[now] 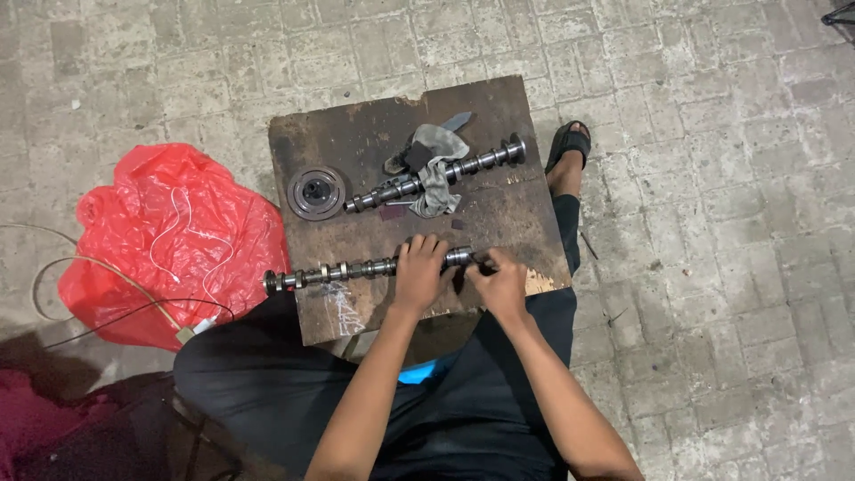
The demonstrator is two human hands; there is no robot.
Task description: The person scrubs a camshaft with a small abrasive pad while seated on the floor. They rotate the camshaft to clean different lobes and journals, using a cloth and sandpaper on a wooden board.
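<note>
Left hand [419, 267]: palm down, fingers curled over the near camshaft [356, 269], gripping it toward its right end. Right hand [500, 281]: just beside the left, fingers pinched shut at the shaft's right tip; what it pinches is too small to tell.

Items, left to right:

1. Cable [89, 276]: thin, looping over the floor [712, 223] at far left and across the bag.
2. Red bag [165, 236]: crumpled plastic, lying on the floor left of the counter, with a white cord on top.
3. Counter [499, 214]: dark, stained wooden board, chipped at its near right corner, resting over the person's lap.
4. Near camshaft: metal, lobed, lying along the board's near edge; its left end juts past the board over the bag's edge, its right end sits under both hands.
5. Pulley [315, 191]: round, dark metal disc, flat on the board's left part, just beside the far shaft's left end.
6. Far camshaft [481, 162]: second lobed shaft, lying slantwise across the board's middle, well apart from the near one, right end raised toward the far corner.
7. Rag [436, 174]: grey cloth draped over the far shaft's middle.
8. Foot [566, 151]: in a dark sandal, on the floor at the board's right edge.
9. Floor: grey paving blocks, all around.
</note>
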